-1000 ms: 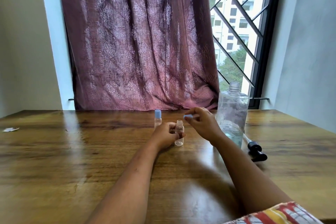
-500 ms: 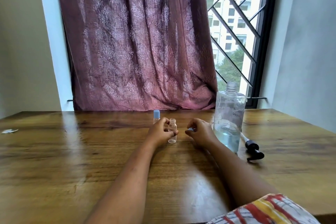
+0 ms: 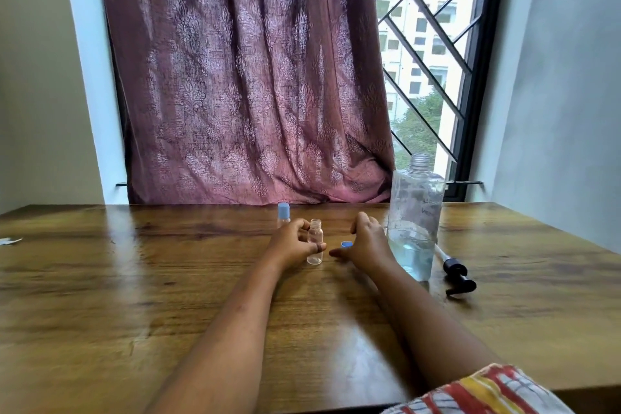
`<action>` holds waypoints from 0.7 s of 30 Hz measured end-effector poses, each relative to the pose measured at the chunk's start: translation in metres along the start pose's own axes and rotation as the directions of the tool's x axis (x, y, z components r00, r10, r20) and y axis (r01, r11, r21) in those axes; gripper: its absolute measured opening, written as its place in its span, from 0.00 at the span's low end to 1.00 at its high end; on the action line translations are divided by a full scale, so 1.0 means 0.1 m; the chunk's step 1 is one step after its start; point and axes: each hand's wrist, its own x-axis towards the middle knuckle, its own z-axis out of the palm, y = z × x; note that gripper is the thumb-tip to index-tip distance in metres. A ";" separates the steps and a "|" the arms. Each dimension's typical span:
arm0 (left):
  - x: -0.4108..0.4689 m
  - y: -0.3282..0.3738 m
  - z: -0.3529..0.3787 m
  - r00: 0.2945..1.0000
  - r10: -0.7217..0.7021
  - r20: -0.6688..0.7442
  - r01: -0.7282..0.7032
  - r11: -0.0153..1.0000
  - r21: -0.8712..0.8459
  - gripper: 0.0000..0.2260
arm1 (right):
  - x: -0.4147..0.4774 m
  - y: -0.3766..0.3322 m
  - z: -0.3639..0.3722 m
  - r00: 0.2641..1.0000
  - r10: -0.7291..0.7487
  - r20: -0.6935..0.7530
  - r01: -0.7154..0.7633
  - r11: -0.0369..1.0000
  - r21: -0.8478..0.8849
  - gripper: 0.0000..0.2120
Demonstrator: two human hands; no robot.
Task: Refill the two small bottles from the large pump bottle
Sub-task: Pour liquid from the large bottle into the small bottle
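A small clear bottle [image 3: 315, 242] without its cap stands upright on the wooden table [image 3: 134, 279], and my left hand [image 3: 293, 244] grips it from the left. Its blue cap [image 3: 346, 244] lies on the table just to the right, beside my right hand [image 3: 366, 242], whose fingers are spread and hold nothing. A second small bottle [image 3: 283, 213] with a blue cap stands behind my left hand. The large clear bottle [image 3: 415, 222], pump removed and partly filled with liquid, stands to the right of my right hand. Its black pump [image 3: 455, 270] lies on the table further right.
A maroon curtain [image 3: 248, 77] hangs behind the table's far edge, with a barred window [image 3: 426, 54] to its right. A scrap of white paper [image 3: 8, 240] lies at the table's far left. A grey wall rises on the right.
My right hand lowered the blue cap from above the small bottle to the table and let it go, opening its fingers. My left hand kept hold of the uncapped bottle.
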 end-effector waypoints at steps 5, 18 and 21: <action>-0.01 0.02 0.04 0.999 0.037 0.019 -0.036 0.999 -0.012 0.15 | -0.18 -0.39 -0.30 0.810 -0.251 -0.529 0.327 0.943 0.053 0.11; -0.10 0.08 0.11 0.999 0.037 0.039 -0.037 0.999 -0.007 0.17 | -0.28 0.13 -0.55 0.825 0.348 -0.445 -0.190 0.913 0.361 0.48; -0.14 0.09 0.12 0.999 0.035 0.018 -0.035 0.999 0.001 0.16 | -0.29 0.13 -0.54 0.834 0.294 -0.466 -0.157 0.938 0.310 0.41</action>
